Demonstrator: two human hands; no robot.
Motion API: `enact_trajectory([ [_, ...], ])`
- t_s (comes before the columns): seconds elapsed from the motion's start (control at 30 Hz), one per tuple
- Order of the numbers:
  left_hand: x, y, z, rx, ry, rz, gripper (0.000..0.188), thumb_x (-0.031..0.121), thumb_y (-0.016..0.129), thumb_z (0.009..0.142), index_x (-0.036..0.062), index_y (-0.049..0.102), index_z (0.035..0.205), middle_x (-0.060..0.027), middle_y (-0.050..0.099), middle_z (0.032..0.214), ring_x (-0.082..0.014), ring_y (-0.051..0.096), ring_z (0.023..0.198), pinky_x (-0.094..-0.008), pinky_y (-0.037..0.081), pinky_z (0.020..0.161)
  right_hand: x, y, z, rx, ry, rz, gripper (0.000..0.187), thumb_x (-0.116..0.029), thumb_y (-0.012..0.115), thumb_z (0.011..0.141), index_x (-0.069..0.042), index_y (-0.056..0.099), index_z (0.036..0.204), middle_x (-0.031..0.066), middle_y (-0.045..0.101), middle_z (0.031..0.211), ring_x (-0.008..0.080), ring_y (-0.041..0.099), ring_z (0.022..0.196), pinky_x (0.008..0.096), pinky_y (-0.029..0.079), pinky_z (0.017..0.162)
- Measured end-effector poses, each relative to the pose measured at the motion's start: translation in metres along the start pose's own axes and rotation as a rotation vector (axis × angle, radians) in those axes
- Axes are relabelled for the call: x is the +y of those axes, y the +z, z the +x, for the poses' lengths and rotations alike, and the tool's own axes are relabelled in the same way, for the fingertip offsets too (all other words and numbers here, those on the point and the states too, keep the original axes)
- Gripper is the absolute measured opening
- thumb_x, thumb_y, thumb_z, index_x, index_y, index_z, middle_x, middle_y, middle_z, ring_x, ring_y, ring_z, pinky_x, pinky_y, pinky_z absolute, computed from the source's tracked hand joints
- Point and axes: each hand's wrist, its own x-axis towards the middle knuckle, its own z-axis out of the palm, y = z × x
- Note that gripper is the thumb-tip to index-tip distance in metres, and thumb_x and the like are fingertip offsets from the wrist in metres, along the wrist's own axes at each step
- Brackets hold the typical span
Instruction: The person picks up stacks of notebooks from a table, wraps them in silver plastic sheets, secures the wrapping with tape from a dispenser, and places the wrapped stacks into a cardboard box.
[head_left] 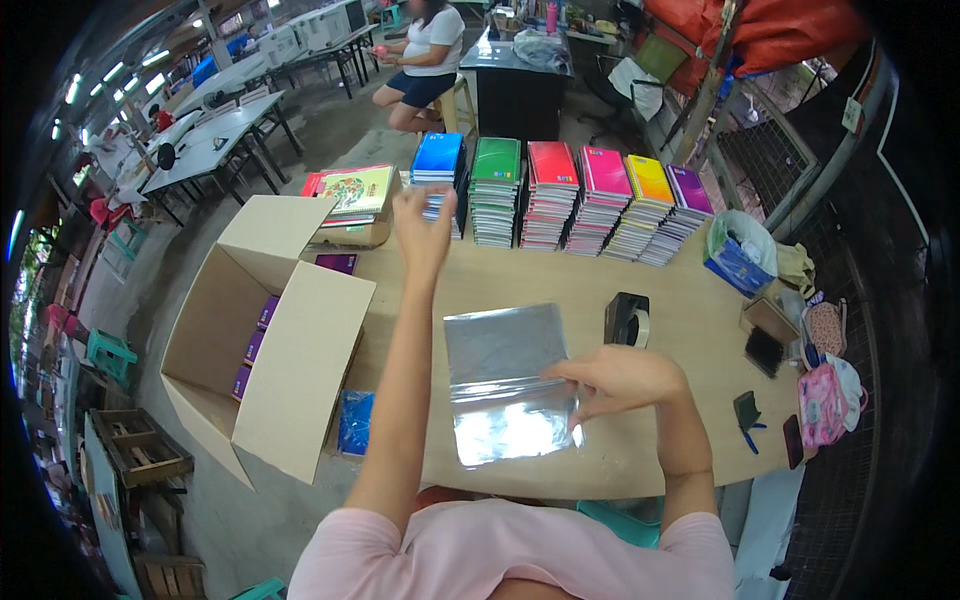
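Note:
My left hand [423,232] is raised at the far side of the table, just in front of the stack of blue notebooks [438,152]. Its fingers are apart and bent, with nothing seen in them. On the table before me lies a clear plastic book cover [505,350], shiny and creased across its middle. At its right edge, my right hand [632,380] has thumb and fingers closed on the plastic. A black tape dispenser [622,318] with a roll of tape stands just beyond that hand.
Stacks of green [496,190], red [551,195], pink [602,200], yellow [640,210] and purple notebooks [683,212] line the far edge. An open carton [300,355] holding purple items stands left. A blue packet [355,422] lies nearby; bags [822,400] sit right. A person [432,45] sits beyond.

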Motion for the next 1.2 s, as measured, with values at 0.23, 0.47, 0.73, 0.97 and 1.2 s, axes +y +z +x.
enact_trajectory([
  [0.23, -0.085, 0.064, 0.139, -0.605, 0.598, 0.869, 0.033, 0.011, 0.057, 0.088, 0.0336, 0.070, 0.108, -0.0097, 0.042, 0.139, -0.0340, 0.046, 0.125, -0.0526, 0.044, 0.096, 0.045, 0.001, -0.043, 0.089, 0.116, 0.229, 0.061, -0.039, 0.077, 0.079, -0.007, 0.055, 0.126, 0.0094, 0.067, 0.086, 0.0213, 0.067, 0.069, 0.0316, 0.054, 0.063],
  [0.47, -0.105, 0.094, 0.191, -0.936, 0.882, 1.008, 0.033, 0.018, 0.054, 0.089, 0.0407, 0.068, 0.108, -0.0004, 0.042, 0.140, -0.0258, 0.051, 0.118, -0.0484, 0.047, 0.095, 0.102, -0.044, 0.015, 0.458, 0.173, 0.222, 0.039, -0.025, 0.073, 0.083, -0.002, 0.063, 0.113, 0.0074, 0.067, 0.079, 0.0136, 0.064, 0.067, 0.0297, 0.052, 0.063],
  [0.73, -0.083, 0.069, 0.213, 0.018, 0.502, 0.322, 0.033, 0.021, 0.076, 0.075, 0.0079, 0.064, 0.104, -0.0089, 0.066, 0.082, -0.0288, 0.063, 0.084, -0.0452, 0.049, 0.083, 0.169, -0.159, 0.257, 0.983, 0.402, 0.008, 0.042, -0.019, 0.062, 0.087, 0.010, 0.047, 0.113, 0.0296, 0.065, 0.088, 0.0381, 0.068, 0.086, 0.0460, 0.054, 0.077],
  [0.97, -0.106, 0.035, 0.025, 0.033, -0.614, -1.008, 0.050, 0.038, 0.055, 0.098, 0.0023, 0.049, 0.132, -0.0136, 0.059, 0.123, -0.0249, 0.062, 0.106, -0.0395, 0.052, 0.091, 0.194, -0.179, 0.325, 0.760, 0.872, -0.038, 0.071, -0.018, 0.068, 0.080, 0.014, 0.034, 0.133, 0.0281, 0.062, 0.119, 0.0366, 0.063, 0.112, 0.0430, 0.052, 0.091],
  [1.2, -0.147, 0.049, -0.037, -0.137, -0.828, -1.377, 0.063, 0.050, 0.045, 0.099, 0.0056, 0.033, 0.143, -0.0141, 0.048, 0.139, -0.0291, 0.053, 0.122, -0.0443, 0.047, 0.100, 0.214, -0.178, 0.311, 0.926, 0.831, 0.208, 0.046, -0.019, 0.080, 0.069, 0.007, 0.063, 0.103, 0.0241, 0.068, 0.106, 0.0354, 0.065, 0.105, 0.0419, 0.052, 0.088],
])
